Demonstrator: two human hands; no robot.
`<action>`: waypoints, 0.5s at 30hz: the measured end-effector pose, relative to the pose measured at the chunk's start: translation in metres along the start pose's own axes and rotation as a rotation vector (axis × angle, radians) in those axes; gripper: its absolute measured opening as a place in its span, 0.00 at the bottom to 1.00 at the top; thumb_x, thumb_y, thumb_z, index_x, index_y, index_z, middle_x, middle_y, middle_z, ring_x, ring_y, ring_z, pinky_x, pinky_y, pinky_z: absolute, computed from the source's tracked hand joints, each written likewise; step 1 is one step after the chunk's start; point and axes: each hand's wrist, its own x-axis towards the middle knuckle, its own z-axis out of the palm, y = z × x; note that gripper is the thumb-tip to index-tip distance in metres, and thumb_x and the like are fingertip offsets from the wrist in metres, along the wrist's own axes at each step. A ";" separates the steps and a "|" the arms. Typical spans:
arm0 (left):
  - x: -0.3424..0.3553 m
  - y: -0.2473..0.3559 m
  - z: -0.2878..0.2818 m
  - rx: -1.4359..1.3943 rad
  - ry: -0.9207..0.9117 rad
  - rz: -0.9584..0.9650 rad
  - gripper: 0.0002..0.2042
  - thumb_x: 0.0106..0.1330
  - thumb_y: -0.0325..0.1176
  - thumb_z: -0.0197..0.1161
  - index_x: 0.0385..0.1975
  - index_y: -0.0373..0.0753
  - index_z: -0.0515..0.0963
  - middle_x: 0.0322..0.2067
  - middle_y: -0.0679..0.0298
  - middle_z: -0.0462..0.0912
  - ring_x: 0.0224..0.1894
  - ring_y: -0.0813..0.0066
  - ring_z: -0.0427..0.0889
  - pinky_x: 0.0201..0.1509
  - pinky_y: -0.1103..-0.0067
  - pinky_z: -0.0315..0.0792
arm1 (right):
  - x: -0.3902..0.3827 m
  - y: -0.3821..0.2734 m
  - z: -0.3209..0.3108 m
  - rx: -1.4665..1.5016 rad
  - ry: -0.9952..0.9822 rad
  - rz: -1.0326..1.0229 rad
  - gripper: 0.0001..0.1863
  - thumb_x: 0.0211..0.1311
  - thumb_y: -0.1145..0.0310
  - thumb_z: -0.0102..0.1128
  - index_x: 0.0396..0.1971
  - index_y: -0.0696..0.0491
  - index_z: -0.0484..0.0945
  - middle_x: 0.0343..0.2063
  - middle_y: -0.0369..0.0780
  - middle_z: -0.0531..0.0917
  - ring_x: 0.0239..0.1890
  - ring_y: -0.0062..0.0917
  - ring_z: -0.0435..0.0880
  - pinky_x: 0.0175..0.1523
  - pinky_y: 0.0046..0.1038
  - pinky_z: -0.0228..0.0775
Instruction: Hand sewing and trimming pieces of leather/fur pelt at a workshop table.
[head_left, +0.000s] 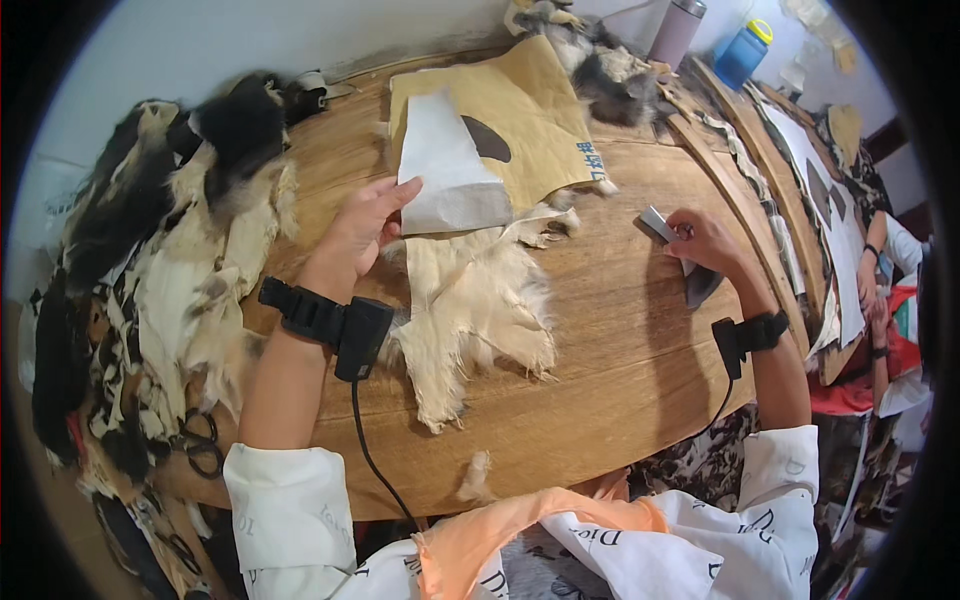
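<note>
A sheet of white paper [445,165] with a greyish folded lower part lies over brown paper [540,100], beside a dark oval patch. My left hand [375,222] pinches the white sheet's left edge, thumb on top and fingers curled. Below the papers, a pale fur pelt [470,310] lies skin side up, ragged at its edges. Off to the right, my right hand [702,240] is closed around a flat, metallic-grey blade-like tool [656,223], its exact kind unclear. Under that hand shows a dark grey pointed shape [704,287], partly hidden by the fingers.
Black-and-cream pelts [150,220] heap up on the left, with black-handled scissors [203,445] near them. Wooden strips [730,185] run along the right. A blue bottle [742,55] and a mauve flask [677,32] stand behind. Another person's hands [872,290] work at far right.
</note>
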 end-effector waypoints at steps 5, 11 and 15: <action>-0.039 -0.005 0.013 0.311 -0.129 -0.026 0.28 0.56 0.37 0.67 0.53 0.31 0.67 0.44 0.65 0.78 0.42 0.79 0.75 0.48 0.82 0.69 | -0.007 -0.015 -0.007 0.060 0.046 0.017 0.09 0.41 0.70 0.62 0.24 0.60 0.80 0.16 0.44 0.78 0.18 0.29 0.77 0.28 0.29 0.69; -0.124 -0.034 0.039 1.055 -0.052 0.700 0.17 0.46 0.45 0.71 0.34 0.43 0.83 0.43 0.58 0.79 0.46 0.61 0.72 0.50 0.71 0.68 | -0.018 -0.008 -0.020 -0.008 0.190 -0.089 0.11 0.45 0.67 0.61 0.28 0.58 0.80 0.15 0.44 0.77 0.17 0.27 0.75 0.26 0.29 0.66; -0.173 -0.058 0.051 1.140 0.053 0.675 0.14 0.44 0.38 0.72 0.33 0.47 0.84 0.42 0.67 0.80 0.49 0.64 0.71 0.52 0.70 0.61 | -0.016 -0.001 -0.020 0.049 0.182 -0.119 0.11 0.49 0.66 0.62 0.29 0.58 0.80 0.15 0.43 0.77 0.17 0.25 0.75 0.26 0.27 0.66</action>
